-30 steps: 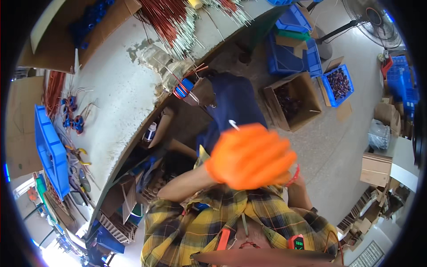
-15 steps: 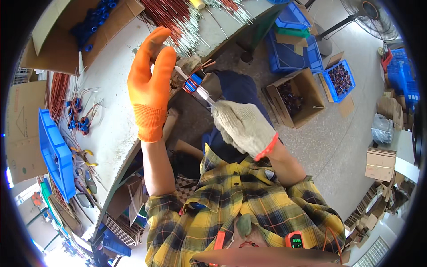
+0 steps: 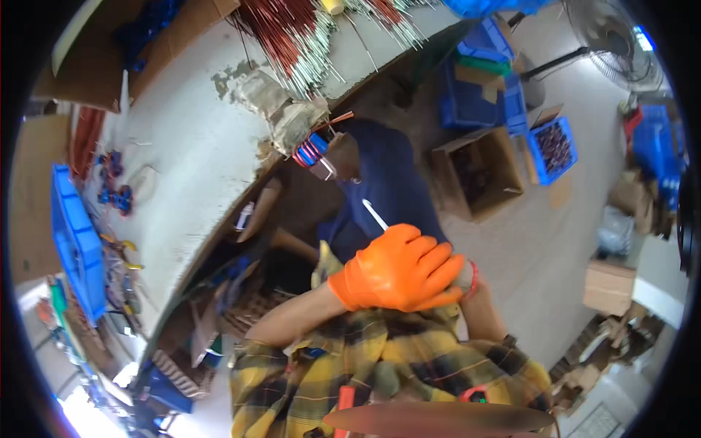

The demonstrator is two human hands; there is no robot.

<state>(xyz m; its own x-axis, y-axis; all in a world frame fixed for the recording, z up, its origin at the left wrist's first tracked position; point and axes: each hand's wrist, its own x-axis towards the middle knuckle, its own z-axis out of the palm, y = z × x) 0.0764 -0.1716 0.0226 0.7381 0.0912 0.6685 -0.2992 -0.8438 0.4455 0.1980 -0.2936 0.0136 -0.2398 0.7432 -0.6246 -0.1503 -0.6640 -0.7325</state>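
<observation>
- Worktop (image 3: 182, 175): pale, scuffed surface with a chipped edge; a sheaf of stiff red wires (image 3: 292, 44) with whitish tips lies across its far part.
- Left margin: a long blue plastic tray (image 3: 91, 255).
- Floor (image 3: 544, 241), right: an open cardboard box (image 3: 504, 179); beside it, a blue crate (image 3: 561, 171) of small dark pieces.
- Wire-wound core (image 3: 312, 150): blue, with red turns, at the worktop's edge, just beside a rumpled greyish cloth wrap (image 3: 299, 120).
- Left hand (image 3: 401, 270): smooth orange glove, fingers bent over the right hand and blocking it from view; its grip cannot be told.
- Right hand (image 3: 465, 276): pale glove, red cuff; mostly covered, grip likewise indeterminable.
- White hook (image 3: 374, 214): slender, jutting from the hands, apart from the core; its holder is hidden.
</observation>
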